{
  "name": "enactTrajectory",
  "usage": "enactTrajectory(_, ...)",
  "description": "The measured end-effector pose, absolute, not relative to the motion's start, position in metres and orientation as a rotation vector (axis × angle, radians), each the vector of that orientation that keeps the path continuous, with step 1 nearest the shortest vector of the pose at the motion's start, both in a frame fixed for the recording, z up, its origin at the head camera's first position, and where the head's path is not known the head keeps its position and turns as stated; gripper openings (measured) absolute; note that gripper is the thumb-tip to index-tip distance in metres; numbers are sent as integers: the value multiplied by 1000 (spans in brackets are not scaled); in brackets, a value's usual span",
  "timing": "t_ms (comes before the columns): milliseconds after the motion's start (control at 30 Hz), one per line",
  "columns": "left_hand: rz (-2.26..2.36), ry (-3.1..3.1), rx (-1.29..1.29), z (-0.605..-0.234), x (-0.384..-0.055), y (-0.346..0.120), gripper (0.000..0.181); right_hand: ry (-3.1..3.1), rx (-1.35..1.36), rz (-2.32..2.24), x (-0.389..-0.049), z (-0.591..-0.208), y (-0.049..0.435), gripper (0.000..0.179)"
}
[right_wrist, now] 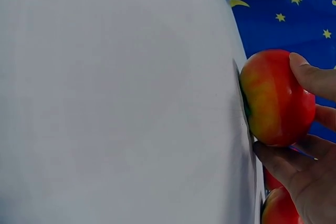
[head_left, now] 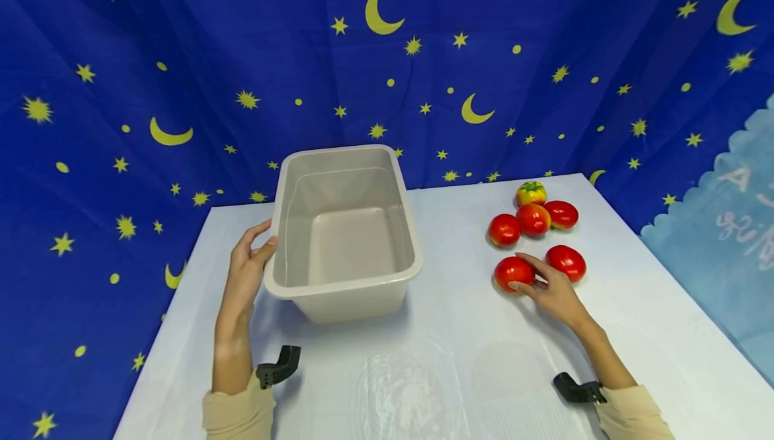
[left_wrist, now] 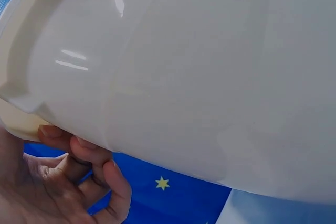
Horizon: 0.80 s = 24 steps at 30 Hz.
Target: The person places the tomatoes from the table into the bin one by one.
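Observation:
A deep beige plastic basin (head_left: 347, 292) stands on the left half of the table, its inside bare. My left hand (head_left: 242, 275) grips its left rim; in the left wrist view the bent fingers (left_wrist: 86, 150) meet the rim's underside beside the smooth outer wall (left_wrist: 184, 77). On the right, my right hand (head_left: 553, 292) holds a red tomato (head_left: 512, 275) between thumb and fingers, at the tabletop. Seen from the right wrist, this tomato (right_wrist: 275, 98) has a yellow patch and its green stem end faces the table. Another red tomato (head_left: 566, 263) lies just right of the hand.
Behind the right hand, several more tomatoes (head_left: 533, 220) sit in a cluster, the rearmost one yellow with a green top (head_left: 531, 194). White sheeting covers the table (head_left: 447, 373). A blue curtain (head_left: 314, 84) with moons and stars hangs along the back and left edges.

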State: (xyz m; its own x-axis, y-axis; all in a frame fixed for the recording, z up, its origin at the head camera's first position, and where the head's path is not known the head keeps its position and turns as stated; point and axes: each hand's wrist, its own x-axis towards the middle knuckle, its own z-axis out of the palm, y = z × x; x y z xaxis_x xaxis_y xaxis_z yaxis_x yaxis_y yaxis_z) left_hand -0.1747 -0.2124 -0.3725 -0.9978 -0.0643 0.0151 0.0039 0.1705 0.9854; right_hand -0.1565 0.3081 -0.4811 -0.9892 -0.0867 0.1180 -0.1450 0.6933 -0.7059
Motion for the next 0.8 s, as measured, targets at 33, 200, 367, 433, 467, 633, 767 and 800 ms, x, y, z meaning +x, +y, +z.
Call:
enactTrajectory(33,-1993,-2359,59,-373,-175,-212,47,-2821,190,1188,-157,-481,308,65)
enactTrajectory(200,-2021,-2335,65,-373,-175,-212,46,-2813,174,1214,-159,-481,308,64)
enactTrajectory(367,-2027,-2329,53,-373,-174,-212,45,-2816,153,1237,-158,-481,308,65)
enactTrajectory(433,-2023,-2329,41,-373,-174,-212,45,-2812,145,1243,-158,-482,308,65)
enactTrajectory(467,-2025,-2326,35,-373,-175,-211,45,-2810,142,1242,-158,-482,309,65)
enactTrajectory(633,-2044,-2295,18,-374,-177,-210,43,-2794,127,1258,-158,-483,311,64)
enactTrajectory(767,-2055,-2284,13,-375,-177,-209,43,-2778,121,1261,-158,-483,310,63)
enactTrajectory(800,-2059,-2278,9,-375,-177,-209,43,-2776,117,1260,-158,-484,310,63)
